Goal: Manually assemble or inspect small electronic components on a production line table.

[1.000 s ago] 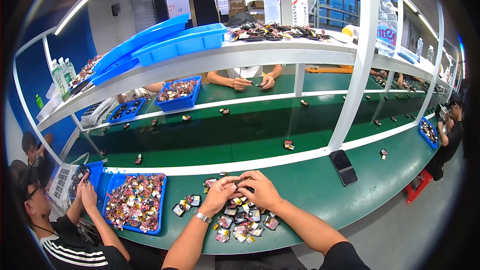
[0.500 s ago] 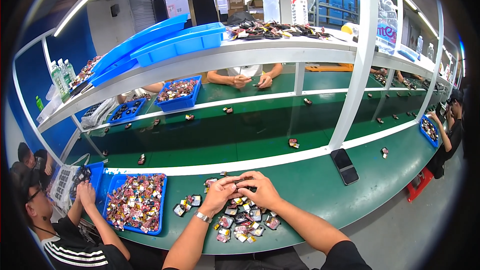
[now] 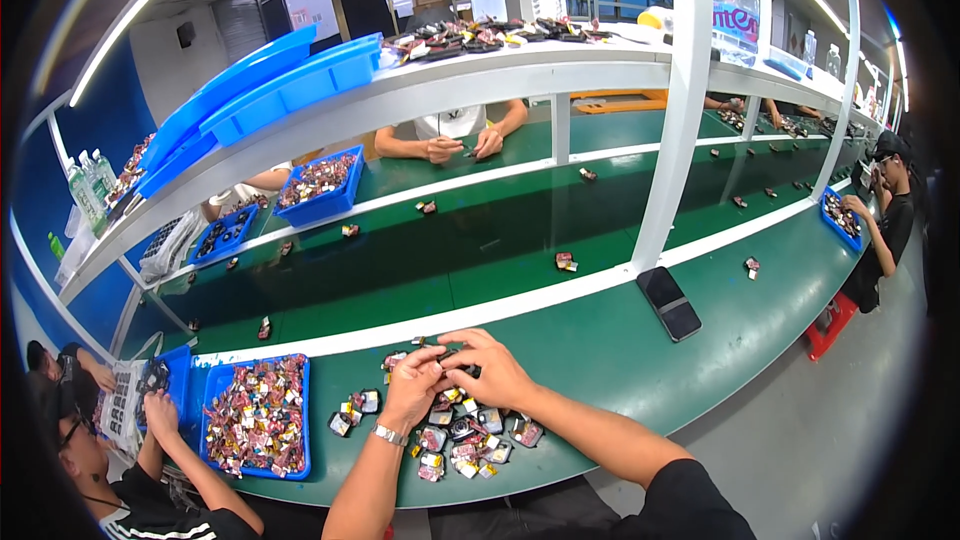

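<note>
My left hand (image 3: 412,390) and my right hand (image 3: 492,372) meet above the green bench, fingertips pinched together around a small dark piece that the fingers mostly cover. The left wrist wears a metal-banded watch (image 3: 391,435). Just below the hands lies a loose pile of small electronic assemblies (image 3: 466,446), dark housings with clear, red, white and yellow parts. A few more of these assemblies (image 3: 357,408) sit left of my left wrist, and others lie partly behind my left hand.
Left of my arm stands a blue tray (image 3: 306,430) full of similar parts, beside a co-worker (image 3: 110,460). A black phone (image 3: 669,304) lies to the right. Beyond runs a green belt (image 3: 480,275) with scattered parts, under a white shelf frame (image 3: 672,140). Another person's hands (image 3: 465,147) work opposite.
The whole view has shifted, so the bench and shelf appear farther left. Both hands stay together over the pile; the right hand's fingers have changed their pose slightly.
</note>
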`<state>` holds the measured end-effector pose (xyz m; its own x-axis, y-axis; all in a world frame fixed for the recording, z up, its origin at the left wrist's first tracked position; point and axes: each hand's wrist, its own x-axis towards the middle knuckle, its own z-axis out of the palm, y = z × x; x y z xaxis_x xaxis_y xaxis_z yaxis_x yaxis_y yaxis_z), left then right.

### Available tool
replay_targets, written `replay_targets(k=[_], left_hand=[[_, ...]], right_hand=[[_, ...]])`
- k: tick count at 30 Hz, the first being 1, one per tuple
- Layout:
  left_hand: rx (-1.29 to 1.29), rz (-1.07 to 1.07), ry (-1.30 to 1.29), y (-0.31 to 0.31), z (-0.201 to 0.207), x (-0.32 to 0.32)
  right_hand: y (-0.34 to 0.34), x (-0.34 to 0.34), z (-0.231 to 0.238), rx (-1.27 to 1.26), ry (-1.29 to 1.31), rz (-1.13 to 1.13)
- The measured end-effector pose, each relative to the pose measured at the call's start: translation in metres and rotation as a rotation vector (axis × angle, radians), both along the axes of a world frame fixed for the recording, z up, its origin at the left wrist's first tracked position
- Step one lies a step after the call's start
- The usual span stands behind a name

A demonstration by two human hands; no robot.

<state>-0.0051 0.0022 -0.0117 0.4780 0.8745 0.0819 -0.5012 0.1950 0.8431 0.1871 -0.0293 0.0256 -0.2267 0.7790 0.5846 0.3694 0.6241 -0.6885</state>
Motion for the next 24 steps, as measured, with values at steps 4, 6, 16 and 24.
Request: replay_targets(k=[4,6,16,24], left_hand=[[-0.024,0.063,0.013,-0.004,0.010,0.010],[-0.024,0.050,0.001,-0.003,0.010,0.008],[-0.044,0.040,0.057,-0.006,0.013,0.009],[-0.066,0.047,0.065,-0.005,0.012,0.008]], right_hand=[[-0.002,0.002,0.006,0.001,-0.013,-0.022],[-0.002,-0.001,0.004,0.014,-0.006,-0.097],[0.002,-0.005,0.002,0.196,0.000,-0.207],[-0.001,-0.008,0.004,0.192,-0.070,-0.207]])
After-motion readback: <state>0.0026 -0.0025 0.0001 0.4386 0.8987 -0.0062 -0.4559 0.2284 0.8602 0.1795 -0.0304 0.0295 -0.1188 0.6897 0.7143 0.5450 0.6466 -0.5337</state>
